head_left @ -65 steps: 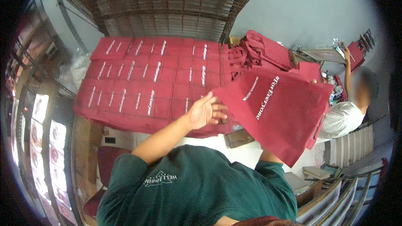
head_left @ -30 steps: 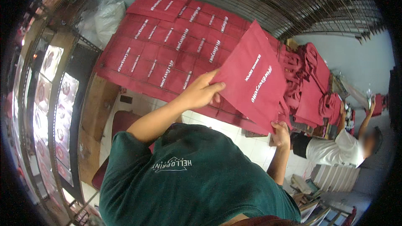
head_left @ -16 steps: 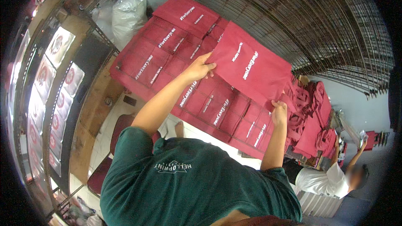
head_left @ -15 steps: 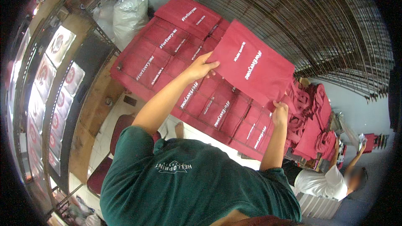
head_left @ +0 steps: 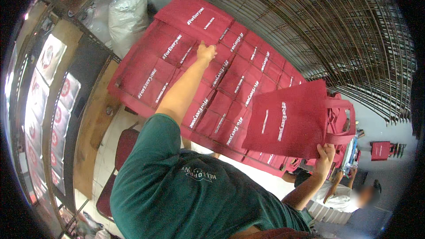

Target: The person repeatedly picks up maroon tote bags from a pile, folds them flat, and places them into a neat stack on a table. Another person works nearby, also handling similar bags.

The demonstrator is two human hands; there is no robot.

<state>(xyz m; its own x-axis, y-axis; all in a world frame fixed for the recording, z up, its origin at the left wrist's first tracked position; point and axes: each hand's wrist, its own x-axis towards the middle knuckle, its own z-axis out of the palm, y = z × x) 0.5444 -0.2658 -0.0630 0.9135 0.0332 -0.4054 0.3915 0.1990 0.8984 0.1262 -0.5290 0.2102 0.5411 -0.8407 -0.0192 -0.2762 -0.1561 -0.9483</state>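
Observation:
My right hand (head_left: 326,154) grips the lower right corner of a dark red tote bag (head_left: 272,126) with white print. The bag is held up above the right end of the rack, its two handles (head_left: 341,121) sticking out to the right. My left hand (head_left: 206,54) reaches far out over the left part of the rack, fingers apart and holding no bag; whether they touch the cloth or wire is hard to tell. Beneath it, several flat red printed bags (head_left: 226,73) lie in rows on a wire drying rack (head_left: 186,68), with thin wires crossing them.
Raised wire racks (head_left: 283,13) hang over the far right side. A white sack (head_left: 128,22) stands at the far left. Shelves with printed sheets (head_left: 62,119) line the left, near a dark red chair (head_left: 119,163). A co-worker in a white shirt (head_left: 341,198) is at the right.
My left hand has let go of the bag and moved up and left over the rack. My right hand has carried the bag right and nearer, uncovering the bags below.

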